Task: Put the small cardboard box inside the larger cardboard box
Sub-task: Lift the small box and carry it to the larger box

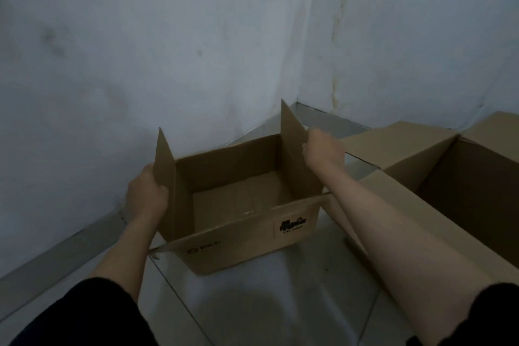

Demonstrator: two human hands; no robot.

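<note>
The small cardboard box point(241, 236) is in the middle of the head view, open at the top and empty inside, with its two side flaps standing up. My left hand point(147, 191) grips the left flap. The right flap's edge is pinched by my right hand point(323, 150). The box is above the tiled floor; I cannot tell if it touches it. The larger cardboard box point(404, 160) stands open on the floor to the right, partly behind my right forearm and cut off by the frame edge.
Pale walls point(168, 50) meet in a corner just behind the small box. A grey skirting strip runs along the wall bases. Light floor tiles point(252, 303) lie below and in front of me.
</note>
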